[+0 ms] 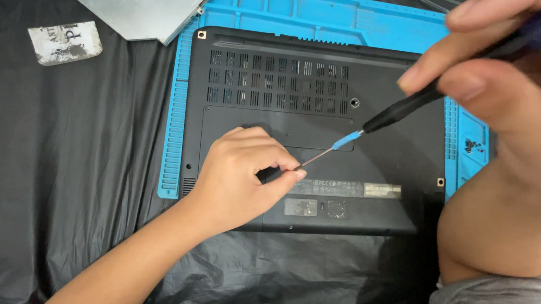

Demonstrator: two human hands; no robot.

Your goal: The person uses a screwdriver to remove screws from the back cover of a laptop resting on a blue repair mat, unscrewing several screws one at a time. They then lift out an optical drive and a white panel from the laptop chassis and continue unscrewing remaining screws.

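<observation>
Screwdriver (374,118) slants above laptop (318,193) base, tip near its middle. Right hand (479,78) fingers clamped on handle; left hand (243,175) fingers pinched at tip. Looks light, stiff; thin shaft likely slippery, handle is safest hold.

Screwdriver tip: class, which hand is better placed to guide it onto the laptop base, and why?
Left, probably. The left hand rests on the laptop with fingertips pinched at the screwdriver tip. The right hand holds the handle, raised well away from the tip.
</observation>
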